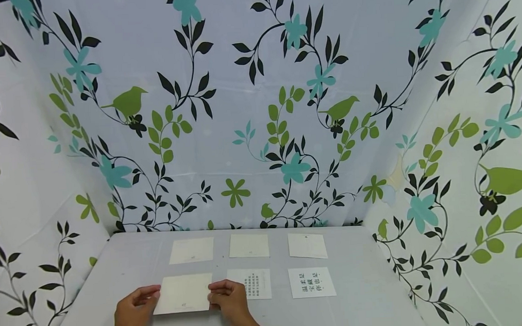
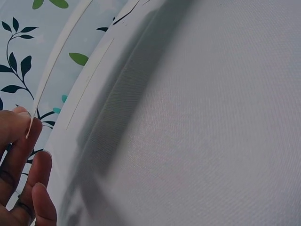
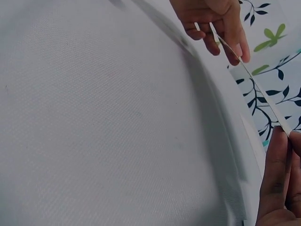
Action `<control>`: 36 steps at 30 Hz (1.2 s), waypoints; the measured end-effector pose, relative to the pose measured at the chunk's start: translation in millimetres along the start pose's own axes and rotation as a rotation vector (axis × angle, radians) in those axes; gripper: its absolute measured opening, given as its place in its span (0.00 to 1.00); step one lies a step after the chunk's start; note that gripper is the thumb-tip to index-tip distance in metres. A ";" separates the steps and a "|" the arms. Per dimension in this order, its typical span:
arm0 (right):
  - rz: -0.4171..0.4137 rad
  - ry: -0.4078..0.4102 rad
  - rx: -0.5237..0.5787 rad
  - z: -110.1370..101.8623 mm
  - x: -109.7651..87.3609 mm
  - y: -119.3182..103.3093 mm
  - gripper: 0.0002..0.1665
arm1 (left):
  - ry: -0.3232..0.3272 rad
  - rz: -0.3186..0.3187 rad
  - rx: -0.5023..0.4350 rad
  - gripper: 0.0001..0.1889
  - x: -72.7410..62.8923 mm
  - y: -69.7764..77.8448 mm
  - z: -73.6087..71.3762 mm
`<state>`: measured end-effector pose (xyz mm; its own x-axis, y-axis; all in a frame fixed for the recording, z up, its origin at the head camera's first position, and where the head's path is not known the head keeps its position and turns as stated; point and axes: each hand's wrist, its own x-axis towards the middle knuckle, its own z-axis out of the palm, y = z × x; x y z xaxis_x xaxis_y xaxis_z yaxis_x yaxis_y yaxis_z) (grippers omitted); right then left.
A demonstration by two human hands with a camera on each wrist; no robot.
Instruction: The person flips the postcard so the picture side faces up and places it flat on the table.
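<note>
A cream card [image 1: 184, 293] is held up off the table between both hands in the head view. My left hand [image 1: 134, 312] pinches its left edge, and my right hand [image 1: 232, 303] pinches the right edge. Seen edge-on, the card [image 2: 51, 66] sits between thumb and finger of the left hand [image 2: 23, 165] in the left wrist view. The right wrist view shows the card [image 3: 265, 96] as a thin strip between the right hand [image 3: 277, 183] and the left hand above. Beside the right hand lies a card with printed characters [image 1: 258, 283], partly covered by that hand.
Three plain cream cards lie in a back row: left [image 1: 192, 250], middle [image 1: 249, 245] and right [image 1: 307, 246]. A card with large printed characters [image 1: 312, 282] lies front right. The white table [image 1: 359, 299] meets patterned cloth [image 1: 242, 134] behind and at the sides.
</note>
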<state>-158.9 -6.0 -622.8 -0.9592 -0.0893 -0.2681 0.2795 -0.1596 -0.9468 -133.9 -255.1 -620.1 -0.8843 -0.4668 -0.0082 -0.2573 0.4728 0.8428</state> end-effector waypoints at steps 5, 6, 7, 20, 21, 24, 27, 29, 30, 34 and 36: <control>-0.021 -0.021 0.028 -0.8 -1.4 0.1 0.15 | -0.004 -0.013 0.011 0.09 0.6 0.4 -2.2; -0.027 -0.024 0.030 -0.7 -1.9 -0.1 0.15 | -0.008 -0.016 0.008 0.09 0.6 0.4 -2.7; -0.027 -0.026 0.034 -0.8 -2.5 -0.6 0.14 | -0.010 -0.015 0.006 0.09 0.6 0.1 -2.8; -0.025 -0.032 0.031 -1.5 -1.6 0.0 0.14 | -0.033 -0.013 0.007 0.10 -0.1 -1.8 -3.6; -0.020 -0.031 0.031 -1.6 -1.4 -0.4 0.14 | -0.035 -0.004 0.010 0.10 0.4 -2.1 -4.4; -0.012 -0.032 0.017 -1.8 -1.6 -2.3 0.13 | -0.039 0.016 0.018 0.10 2.7 -3.5 -6.3; -0.013 -0.033 0.003 -1.6 -1.4 -3.3 0.12 | -0.039 0.026 0.024 0.10 4.8 -5.1 -7.7; -0.018 -0.037 -0.009 -1.8 -1.3 -3.5 0.12 | -0.040 0.023 0.026 0.10 5.6 -5.8 -8.1; -0.013 -0.035 -0.008 -1.8 -1.0 -3.4 0.12 | -0.040 0.022 0.026 0.10 5.8 -5.9 -8.3; -0.019 -0.036 -0.016 -1.9 -0.5 -3.4 0.12 | -0.039 0.019 0.018 0.10 5.5 -4.1 -9.0; -0.025 -0.034 -0.025 -2.0 -0.3 -3.0 0.11 | -0.039 0.019 0.008 0.10 4.5 -2.7 -9.1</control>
<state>-159.6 -3.5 -620.3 -0.9637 -0.1193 -0.2390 0.2544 -0.1376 -0.9573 -133.6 -265.3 -617.5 -0.9037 -0.4280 -0.0137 -0.2434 0.4872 0.8387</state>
